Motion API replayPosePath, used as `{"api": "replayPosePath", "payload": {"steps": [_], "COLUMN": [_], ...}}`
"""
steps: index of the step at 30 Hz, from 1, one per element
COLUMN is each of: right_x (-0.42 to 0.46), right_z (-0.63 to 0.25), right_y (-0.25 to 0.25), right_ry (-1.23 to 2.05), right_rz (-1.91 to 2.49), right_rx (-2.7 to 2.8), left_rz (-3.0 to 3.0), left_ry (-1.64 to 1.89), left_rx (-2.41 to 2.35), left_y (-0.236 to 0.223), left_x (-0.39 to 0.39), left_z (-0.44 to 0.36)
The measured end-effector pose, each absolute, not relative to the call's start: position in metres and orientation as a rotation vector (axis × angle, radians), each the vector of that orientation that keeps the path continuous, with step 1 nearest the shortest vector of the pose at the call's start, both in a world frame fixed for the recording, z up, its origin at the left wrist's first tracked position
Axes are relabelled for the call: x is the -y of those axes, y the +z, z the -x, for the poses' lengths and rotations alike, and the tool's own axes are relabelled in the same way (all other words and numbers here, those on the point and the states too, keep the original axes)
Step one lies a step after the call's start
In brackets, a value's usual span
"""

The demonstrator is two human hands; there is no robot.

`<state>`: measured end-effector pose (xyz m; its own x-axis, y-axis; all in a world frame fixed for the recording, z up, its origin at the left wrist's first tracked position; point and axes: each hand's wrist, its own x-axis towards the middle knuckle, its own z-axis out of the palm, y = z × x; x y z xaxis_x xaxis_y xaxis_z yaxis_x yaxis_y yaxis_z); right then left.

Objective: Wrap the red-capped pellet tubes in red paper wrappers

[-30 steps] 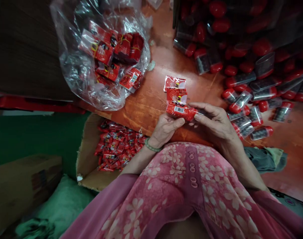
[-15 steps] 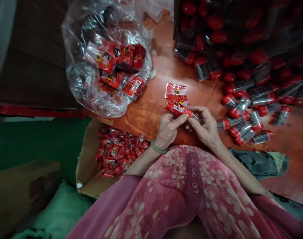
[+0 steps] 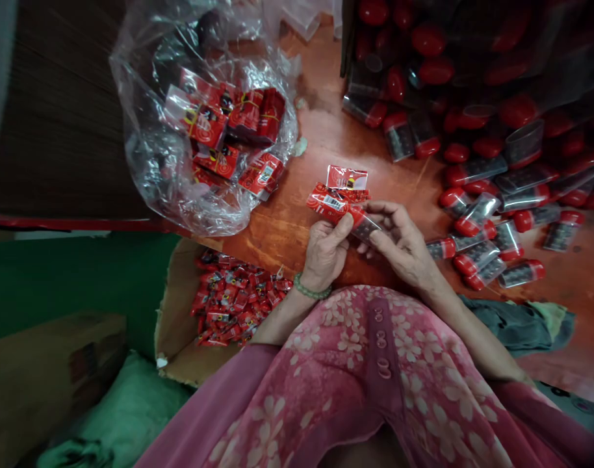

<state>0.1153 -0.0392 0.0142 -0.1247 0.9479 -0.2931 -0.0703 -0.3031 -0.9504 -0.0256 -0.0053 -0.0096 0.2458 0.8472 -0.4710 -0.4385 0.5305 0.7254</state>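
Observation:
A small clear container (image 3: 366,227) with a red cap and dark contents lies between my two hands, above the table's near edge. My right hand (image 3: 403,246) is closed around its clear end, thumb on the near side. My left hand (image 3: 325,253), with a beaded bracelet at the wrist, pinches the red end between thumb and fingers. A red printed plastic sleeve (image 3: 327,201) with a barcode sticks out leftward from the left fingertips; how far it covers the container is hard to tell. Just beyond, more red sleeves (image 3: 347,177) lie on the table, partly hidden by the held one.
Many red-capped containers (image 3: 477,253) lie heaped at the right. An open clear plastic bag (image 3: 145,162) at the back left holds bundled red sleeves (image 3: 248,114). Left below the table edge, a cardboard box (image 3: 173,325) holds many red-wrapped pieces (image 3: 233,299). A dark cloth (image 3: 511,322) lies at right.
The red sleeve has shifted left and now shows its barcode flatter. More of the clear container shows between my hands. Both hands stay in nearly the same place.

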Motion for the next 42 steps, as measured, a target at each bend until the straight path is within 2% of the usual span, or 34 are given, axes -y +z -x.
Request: {"api": "replayPosePath", "payload": {"steps": [4,10,12,17,22,28,35,42], "right_x": [0.047,0.051,0.050,0.051,0.057,0.060,0.061,0.057], "right_z": [-0.121,-0.119,-0.118,-0.117,-0.113,-0.107,-0.104,-0.093], "right_y": [0.010,0.008,0.010,0.010,0.009,0.014,0.011,0.006], "right_ry": [1.584,0.974,0.876,1.283,1.085,1.391,1.435,1.314], "right_rz": [1.328,1.461,1.474,1.362,1.344,1.193,1.114,1.107], "right_rx": [1.014,1.406,1.453,1.181,1.241,0.947,0.843,0.764], "left_rz": [-0.515,-0.551,-0.575,-0.675,-0.693,-0.628,-0.754,-0.505], "left_ry": [0.918,0.973,0.981,0.997,0.985,0.981,1.008,1.057], "left_rx": [-0.911,-0.949,-0.969,-0.928,-0.916,-0.901,-0.897,-0.966], "left_y": [-0.009,-0.009,-0.007,-0.001,0.006,0.014,0.019,0.019], "left_x": [0.003,0.005,0.005,0.001,0.007,0.017,0.020,0.031], "left_z": [0.023,0.019,0.020,0.023,0.022,0.020,0.023,0.007]}}
